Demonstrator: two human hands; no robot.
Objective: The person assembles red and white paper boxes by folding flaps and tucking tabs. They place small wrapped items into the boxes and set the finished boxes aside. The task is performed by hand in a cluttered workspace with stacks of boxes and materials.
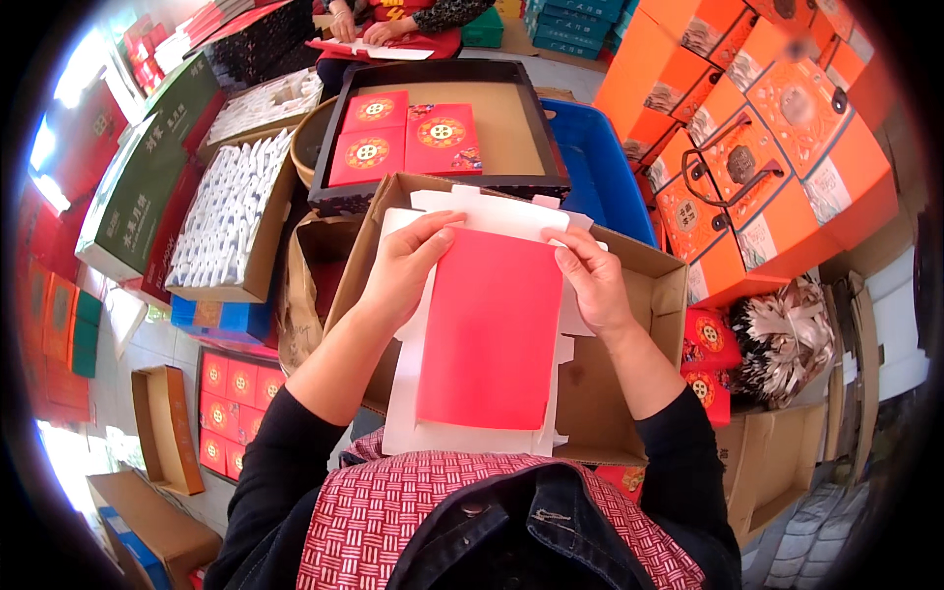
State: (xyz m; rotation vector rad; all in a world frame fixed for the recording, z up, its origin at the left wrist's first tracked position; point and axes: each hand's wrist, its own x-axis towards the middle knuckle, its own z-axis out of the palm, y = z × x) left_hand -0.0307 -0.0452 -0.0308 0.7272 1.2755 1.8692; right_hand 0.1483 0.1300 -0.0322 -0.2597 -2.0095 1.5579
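A flat red panel with white flaps, which looks like a cardboard box blank [492, 324], lies in front of me over an open brown carton. Its white flap at the far end is bent up. My left hand [415, 258] pinches the far left corner between thumb and fingers. Opposite it, my right hand [595, 280] pinches the far right corner the same way. White cut edges stick out around the red panel; I cannot tell whether they belong to one blank or to others beneath.
Beyond the brown carton [629, 388], a black-rimmed tray [516, 103] holds red boxes [442, 138]. A blue bin [600, 167] is beside it. Orange gift boxes [747, 167] are stacked right; a carton of white packets [231, 216] stands left. Another person's hands [379, 31] work at the back.
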